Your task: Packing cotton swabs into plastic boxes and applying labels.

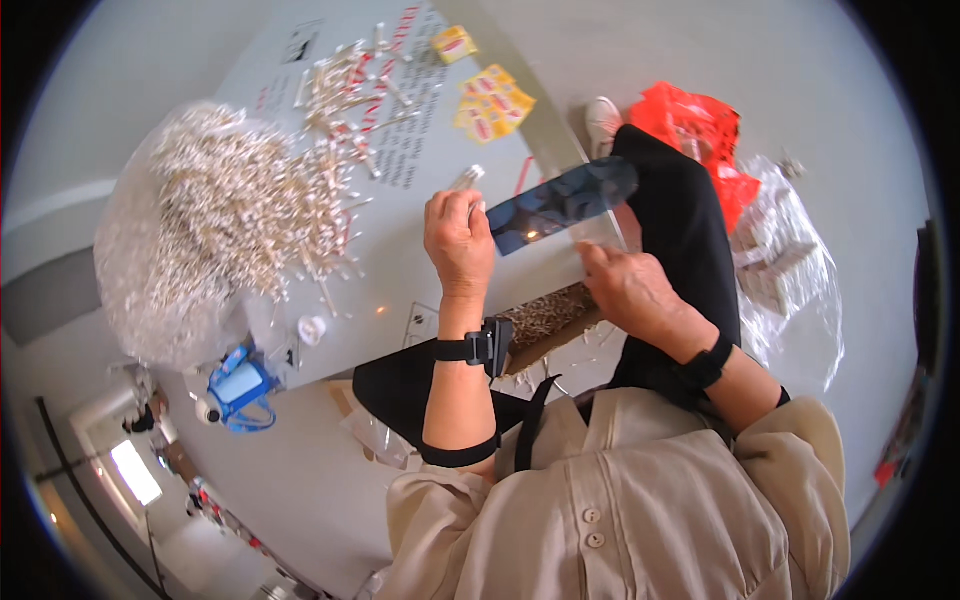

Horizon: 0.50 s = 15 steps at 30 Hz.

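The left hand (460,240) is above the table (385,255), inward from its near right corner. Its fingers are curled nearly closed around a small bundle of cotton swabs (468,178), whose white tips come out beyond the fingers. The right hand (635,290) is beside the same corner, with fingers partly bent and thumb close to them; whether it has hold of something, I cannot tell.

Between the hands, a dark blue glossy strip (565,205) with round shapes reaches across the right edge of the table. Its left end is just beside the left hand; I cannot tell if they touch.

Toward the left edge, a large clear bag (125,265) carries a heap of loose swabs (230,200), which spreads toward the middle of the table. Near the far part of the right edge are several yellow packets (495,103). A small white round object (312,330) is close to the near left corner. Below the near edge, between the forearms, an open brown box (560,340) contains many more swabs.
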{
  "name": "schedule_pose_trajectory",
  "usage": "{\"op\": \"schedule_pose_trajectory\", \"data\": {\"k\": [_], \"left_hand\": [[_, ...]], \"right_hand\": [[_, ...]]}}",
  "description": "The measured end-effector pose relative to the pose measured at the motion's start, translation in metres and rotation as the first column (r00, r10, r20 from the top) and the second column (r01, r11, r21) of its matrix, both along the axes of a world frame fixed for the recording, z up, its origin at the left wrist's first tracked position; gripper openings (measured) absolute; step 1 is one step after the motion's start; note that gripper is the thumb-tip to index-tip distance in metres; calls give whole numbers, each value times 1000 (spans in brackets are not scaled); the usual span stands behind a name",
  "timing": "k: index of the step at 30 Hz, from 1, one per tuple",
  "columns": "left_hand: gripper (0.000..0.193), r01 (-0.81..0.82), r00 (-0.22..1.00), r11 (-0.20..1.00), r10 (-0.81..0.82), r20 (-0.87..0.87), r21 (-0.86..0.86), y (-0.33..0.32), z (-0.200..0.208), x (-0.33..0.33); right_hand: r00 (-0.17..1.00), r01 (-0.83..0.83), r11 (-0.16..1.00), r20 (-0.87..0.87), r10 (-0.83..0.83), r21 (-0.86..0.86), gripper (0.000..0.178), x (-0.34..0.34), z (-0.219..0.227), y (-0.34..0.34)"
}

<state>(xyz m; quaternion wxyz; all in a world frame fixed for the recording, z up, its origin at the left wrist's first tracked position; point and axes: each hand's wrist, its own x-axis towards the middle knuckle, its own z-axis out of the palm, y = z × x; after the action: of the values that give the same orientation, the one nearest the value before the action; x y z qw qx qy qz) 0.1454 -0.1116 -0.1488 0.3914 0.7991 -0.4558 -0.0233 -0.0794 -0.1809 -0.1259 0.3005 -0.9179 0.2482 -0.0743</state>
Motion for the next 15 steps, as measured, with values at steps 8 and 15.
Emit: {"op": "schedule_pose_trajectory", "data": {"k": [8, 15], "left_hand": [[15, -444, 893, 895, 446, -64, 50, 108, -6, 86], [21, -652, 744, 746, 595, 305, 135, 126, -12, 109]], "right_hand": [[988, -72, 997, -136, 72, 5, 23, 14, 7, -1], [978, -82, 997, -194, 81, 5, 17, 30, 13, -6]]}}
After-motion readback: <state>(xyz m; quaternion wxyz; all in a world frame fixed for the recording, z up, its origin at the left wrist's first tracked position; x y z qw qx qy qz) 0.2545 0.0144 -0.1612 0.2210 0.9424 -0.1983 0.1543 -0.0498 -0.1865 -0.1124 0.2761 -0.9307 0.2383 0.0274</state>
